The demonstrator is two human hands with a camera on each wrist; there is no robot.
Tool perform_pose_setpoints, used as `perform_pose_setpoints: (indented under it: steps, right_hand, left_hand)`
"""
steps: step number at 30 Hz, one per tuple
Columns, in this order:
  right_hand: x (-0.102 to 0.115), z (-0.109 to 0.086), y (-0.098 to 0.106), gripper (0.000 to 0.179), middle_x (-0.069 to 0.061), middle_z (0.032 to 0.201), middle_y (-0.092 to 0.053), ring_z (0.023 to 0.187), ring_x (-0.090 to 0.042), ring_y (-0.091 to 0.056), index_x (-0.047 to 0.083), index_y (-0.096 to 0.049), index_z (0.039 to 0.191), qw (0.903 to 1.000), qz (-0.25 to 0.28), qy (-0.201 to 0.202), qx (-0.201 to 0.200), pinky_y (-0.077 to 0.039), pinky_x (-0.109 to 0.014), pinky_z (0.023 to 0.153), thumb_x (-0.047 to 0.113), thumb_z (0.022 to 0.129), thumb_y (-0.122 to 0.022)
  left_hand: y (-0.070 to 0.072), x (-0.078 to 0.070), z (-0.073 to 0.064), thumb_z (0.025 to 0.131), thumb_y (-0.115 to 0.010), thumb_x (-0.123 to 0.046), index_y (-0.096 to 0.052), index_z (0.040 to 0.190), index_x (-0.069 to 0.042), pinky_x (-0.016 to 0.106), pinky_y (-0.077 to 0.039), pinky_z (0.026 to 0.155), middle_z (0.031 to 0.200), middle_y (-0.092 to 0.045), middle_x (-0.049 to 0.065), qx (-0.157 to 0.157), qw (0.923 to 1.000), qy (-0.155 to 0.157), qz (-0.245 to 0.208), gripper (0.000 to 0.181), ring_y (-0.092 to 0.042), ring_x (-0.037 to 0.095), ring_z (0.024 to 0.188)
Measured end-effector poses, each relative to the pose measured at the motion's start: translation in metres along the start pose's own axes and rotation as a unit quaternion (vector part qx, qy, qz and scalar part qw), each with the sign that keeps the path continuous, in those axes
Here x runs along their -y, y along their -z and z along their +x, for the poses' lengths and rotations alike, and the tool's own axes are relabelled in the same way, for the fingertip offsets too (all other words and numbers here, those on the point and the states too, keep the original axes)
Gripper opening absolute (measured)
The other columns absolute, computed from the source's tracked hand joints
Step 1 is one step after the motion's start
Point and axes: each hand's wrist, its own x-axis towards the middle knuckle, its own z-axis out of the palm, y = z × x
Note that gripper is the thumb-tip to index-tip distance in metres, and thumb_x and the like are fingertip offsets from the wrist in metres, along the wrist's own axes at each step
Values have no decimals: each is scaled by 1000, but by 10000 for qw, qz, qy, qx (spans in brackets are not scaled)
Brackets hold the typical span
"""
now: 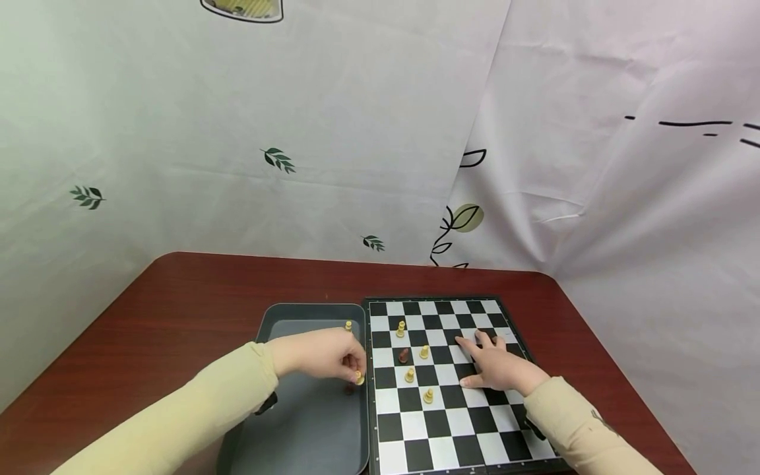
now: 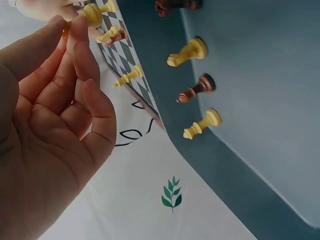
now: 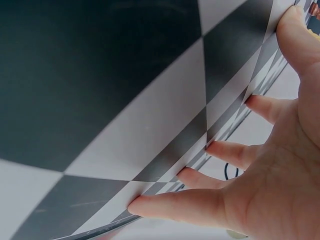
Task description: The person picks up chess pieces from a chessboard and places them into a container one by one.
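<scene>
Between thumb and fingertips, my left hand [image 1: 332,353] pinches a cream chess piece [image 2: 92,16] above the right side of the grey tray [image 1: 320,429], close to the chessboard [image 1: 457,415]. In the left wrist view, cream pieces [image 2: 202,125] and brown pieces [image 2: 197,89] stand in a row along the tray's side. My right hand [image 1: 501,366] rests on the board's right part with spread fingers, its fingertips [image 3: 142,205] touching the squares. On the board's left half are several cream pieces [image 1: 428,396] and one brown piece [image 1: 404,356].
Tray and board lie side by side on a reddish-brown wooden table [image 1: 208,310]. Behind the table hangs a white cloth [image 1: 356,132] printed with leaves and black lines. The board's dark raised rim [image 1: 371,409] runs along the tray's right wall.
</scene>
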Motion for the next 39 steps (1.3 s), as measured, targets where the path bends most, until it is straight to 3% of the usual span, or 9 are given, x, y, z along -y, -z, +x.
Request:
perform_pose_setpoints:
  steps: [10, 16, 22, 39]
  right_hand:
    - [0, -1, 1, 81, -32, 142, -28, 124, -58, -28, 8, -37, 142, 10000, -3, -3, -16, -37, -65, 91, 40, 77, -73]
    - [0, -1, 1, 80, -32, 142, -27, 124, -57, -27, 8, -37, 142, 10000, 41, -35, 22, -37, -65, 91, 40, 77, -73]
    - [1, -1, 1, 80, -32, 143, -27, 125, -58, -26, 8, -37, 142, 9999, 87, -55, 46, -37, -65, 91, 39, 78, -73]
    - [2, -2, 2, 80, -32, 143, -27, 125, -58, -26, 8, -37, 142, 10000, 52, -45, 42, -37, -65, 91, 40, 78, -73]
  left_hand:
    - [-12, 3, -17, 81, -73, -10, -70, 77, -13, 14, -43, 59, 66, -59, -13, 217, 9996, 52, 149, 6, -48, -7, 60]
    - [-24, 7, -16, 80, -74, -9, -69, 75, -15, 14, -43, 57, 65, -59, -14, 391, 9986, 316, 167, 9, -48, -7, 59]
    - [-31, 8, -16, 78, -75, -8, -68, 71, -14, 13, -41, 56, 62, -59, -13, 371, 9982, 256, 402, 11, -46, -7, 56]
    - [-35, 8, -15, 78, -75, -11, -67, 72, -14, 15, -41, 56, 62, -57, -13, 344, 9978, 438, 372, 11, -46, -5, 56]
